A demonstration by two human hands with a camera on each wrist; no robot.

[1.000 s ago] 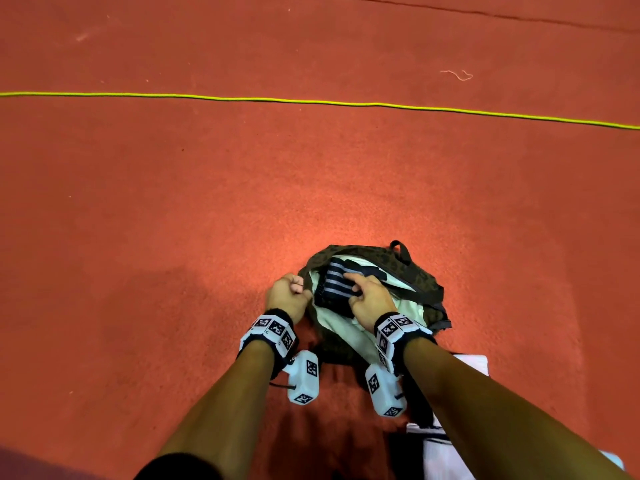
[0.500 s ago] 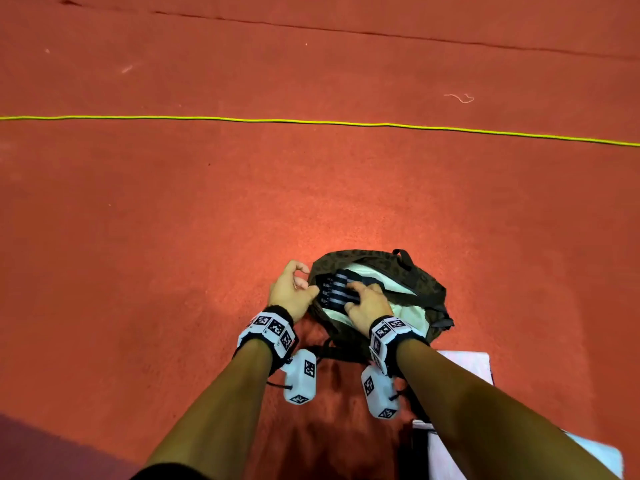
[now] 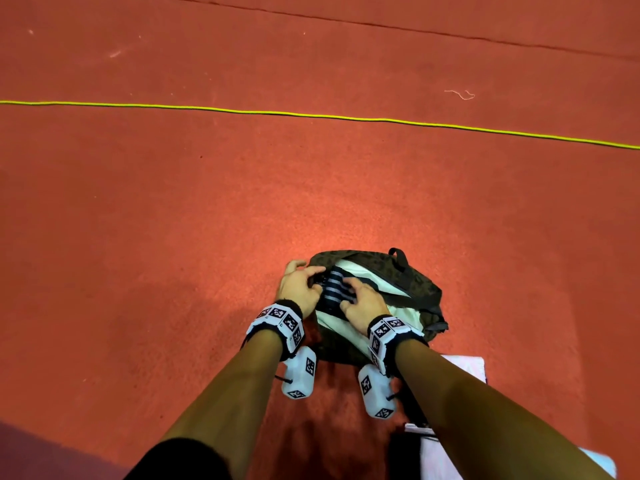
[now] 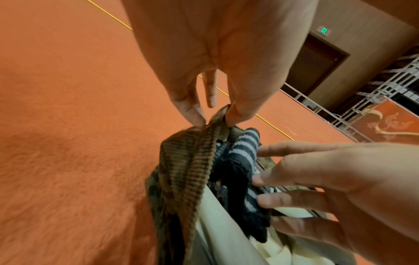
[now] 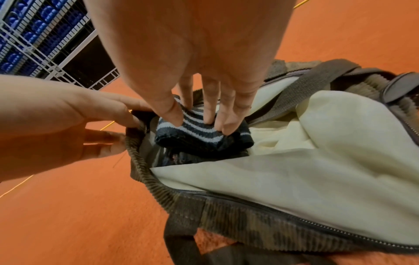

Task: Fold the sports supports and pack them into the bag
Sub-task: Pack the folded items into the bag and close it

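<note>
Right wrist view puts you basically inside the action: the right hand [image 5: 192, 59] has its thumb and fingers clamped around a folded support [image 5: 201, 132], a dark knit band with pale stripes, holding it right in the mouth of the bag [image 5: 226, 220]. It's sitting against the cream lining [image 5: 317, 161] just inside the left end of the opening, with something else dark tucked under it, can't tell what.

Just left of the support, the left hand [image 5: 52, 122] is pinching the bag's corduroy rim [image 4: 192, 148] between thumb and fingertips and pulling it up and outward so the mouth stays open.

Handling-wise, I'd guess the support is light, soft and stretchy, so the fold probably wants to spring open. Best bet is keeping the grip across the whole folded stack, not one edge, and pushing it down past the zipper [image 5: 317, 222]. The bag is floppy too, so the rim needs holding or it'll sag shut.

Beyond the bag there's a carry strap [image 3: 398, 258], then red floor [image 3: 207, 202] and a yellow cord [image 3: 311, 115] running across, well apart from everything.
</note>
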